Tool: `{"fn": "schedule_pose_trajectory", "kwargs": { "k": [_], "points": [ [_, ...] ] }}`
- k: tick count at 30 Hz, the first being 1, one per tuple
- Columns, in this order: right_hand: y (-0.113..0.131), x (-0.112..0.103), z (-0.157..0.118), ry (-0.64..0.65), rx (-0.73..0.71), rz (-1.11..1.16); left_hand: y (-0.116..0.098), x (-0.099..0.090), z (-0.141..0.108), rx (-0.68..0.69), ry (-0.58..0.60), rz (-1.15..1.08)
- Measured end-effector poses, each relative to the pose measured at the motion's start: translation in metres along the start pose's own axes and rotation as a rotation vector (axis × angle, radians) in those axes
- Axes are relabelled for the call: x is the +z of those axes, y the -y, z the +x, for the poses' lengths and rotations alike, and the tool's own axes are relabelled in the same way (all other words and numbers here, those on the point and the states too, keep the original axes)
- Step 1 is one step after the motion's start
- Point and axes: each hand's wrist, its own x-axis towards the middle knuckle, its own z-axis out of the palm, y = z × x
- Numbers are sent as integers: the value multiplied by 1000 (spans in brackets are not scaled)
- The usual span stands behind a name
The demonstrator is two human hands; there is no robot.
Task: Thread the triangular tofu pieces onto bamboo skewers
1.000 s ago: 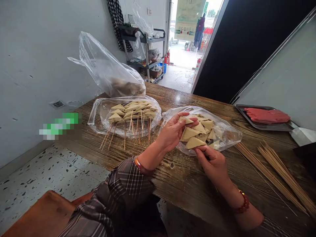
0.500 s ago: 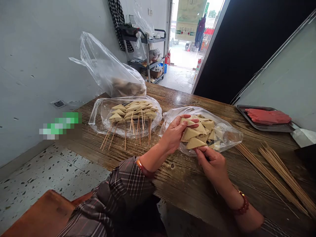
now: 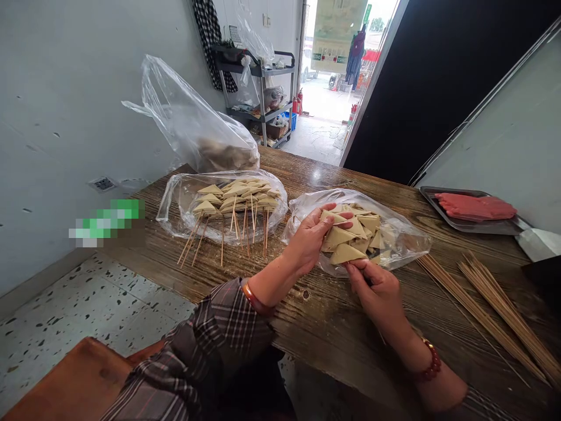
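My left hand holds a folded tan tofu-skin triangle between thumb and fingers, above a pile of the same triangles on a clear plastic bag. Closed in a pinch, my right hand is at the lower edge of a nearer triangle. A thin stick, apparently a bamboo skewer, shows faintly below that hand; most of it is hidden. To the left, skewered triangles lie on another clear bag, their sticks pointing toward me.
Loose bamboo skewers lie in bundles at the right of the wooden table. Behind them is a black tray of pink-red food. A tall plastic bag stands at the back left. Beyond the table is a shelf cart.
Both hands stay almost in place, with the triangles held much as before. The left fingers and upper triangle have shifted only very slightly.
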Motion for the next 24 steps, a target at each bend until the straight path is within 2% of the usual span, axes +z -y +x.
{"fn": "schedule_pose_trajectory", "kwargs": {
  "k": [11,18,24],
  "points": [
    [-2,-2,0,82,160,176,1,-1,2,-75,48,-45],
    [-3,-2,5,100,186,276,1,0,3,-121,27,-64],
    [-1,-3,4,80,158,220,-1,-4,3,-149,37,-106]
  ]
}}
